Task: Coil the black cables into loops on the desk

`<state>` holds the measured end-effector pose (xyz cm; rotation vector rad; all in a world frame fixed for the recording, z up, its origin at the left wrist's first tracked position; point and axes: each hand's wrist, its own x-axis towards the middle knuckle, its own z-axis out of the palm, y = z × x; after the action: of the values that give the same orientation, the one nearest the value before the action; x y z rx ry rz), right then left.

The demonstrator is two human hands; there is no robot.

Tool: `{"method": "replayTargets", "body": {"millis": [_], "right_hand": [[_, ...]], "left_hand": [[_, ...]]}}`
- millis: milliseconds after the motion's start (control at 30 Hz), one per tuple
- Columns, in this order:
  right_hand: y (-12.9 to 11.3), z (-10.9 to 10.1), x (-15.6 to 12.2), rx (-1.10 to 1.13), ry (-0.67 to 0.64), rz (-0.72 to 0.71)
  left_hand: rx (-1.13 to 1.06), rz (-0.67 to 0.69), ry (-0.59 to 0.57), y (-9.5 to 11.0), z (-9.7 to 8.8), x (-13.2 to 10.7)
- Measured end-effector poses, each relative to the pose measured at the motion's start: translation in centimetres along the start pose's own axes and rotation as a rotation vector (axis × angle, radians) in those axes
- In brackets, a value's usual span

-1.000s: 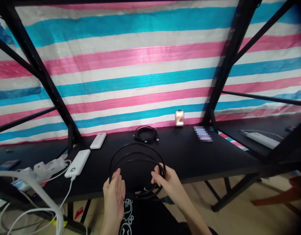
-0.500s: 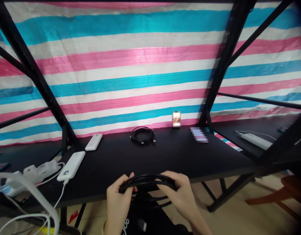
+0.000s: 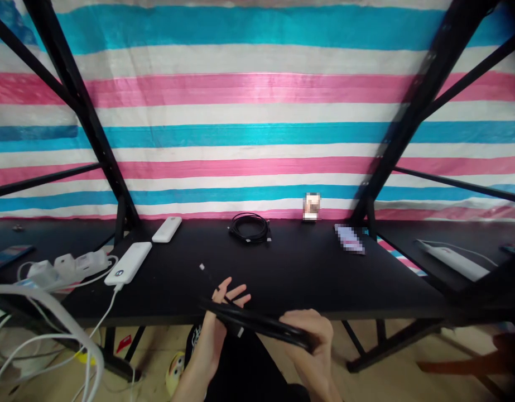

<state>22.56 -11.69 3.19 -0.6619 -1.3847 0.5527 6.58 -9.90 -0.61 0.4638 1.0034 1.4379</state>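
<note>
A coil of black cable (image 3: 261, 322) is stretched into a long, narrow loop in front of my body, at the near edge of the table. My right hand (image 3: 311, 340) is closed round its right end. Under the coil's left part is my left hand (image 3: 219, 318), palm turned up and fingers spread. A loose cable end with a pale plug (image 3: 202, 267) sticks out past the left fingers, over the table. Another pale plug (image 3: 240, 333) hangs below the coil. Farther back on the black table lies a second coiled black cable (image 3: 249, 229).
Two white power banks (image 3: 129, 263) lie at the left, one with a white cable plugged in. Beside them is a power strip with white chargers (image 3: 67, 271). A blurred-out phone (image 3: 349, 239) lies back right, near a small upright card (image 3: 311, 206). Black metal posts (image 3: 389, 145) frame the table.
My left hand has loosened from the coil and spread its fingers. The coil has flattened and tilted down to the right, and a plug end now shows. The view has shifted slightly.
</note>
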Motion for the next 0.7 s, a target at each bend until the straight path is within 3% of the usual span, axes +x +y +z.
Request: {"method": "replayTargets", "body": {"millis": [67, 167, 267, 367, 500, 700], "right_hand": [[0.4, 0.4, 0.0, 0.11, 0.02, 0.105], [0.9, 1.2, 0.5, 0.345, 0.058, 0.39], [1.5, 1.7, 1.3, 0.472, 0.072, 0.622], [2.0, 1.2, 1.9, 0.362, 0.017, 0.654], [2.0, 0.1, 2.1, 0.156, -0.053, 0.611], [1.3, -0.1, 2.2, 0.178, -0.192, 0.662]], "left_hand": [[-0.053, 0.046, -0.032, 0.8, 0.6, -1.3], [-0.072, 0.142, 0.06, 1.9, 1.3, -2.8], [-0.135, 0.097, 0.091, 2.6, 1.6, -3.6], [-0.111, 0.027, 0.04, 3.0, 1.4, -4.0], [0.14, -0.014, -0.051, 3.3, 1.1, -4.3], [0.438, 0.285, -0.004, 3.4, 1.1, -4.4]]}}
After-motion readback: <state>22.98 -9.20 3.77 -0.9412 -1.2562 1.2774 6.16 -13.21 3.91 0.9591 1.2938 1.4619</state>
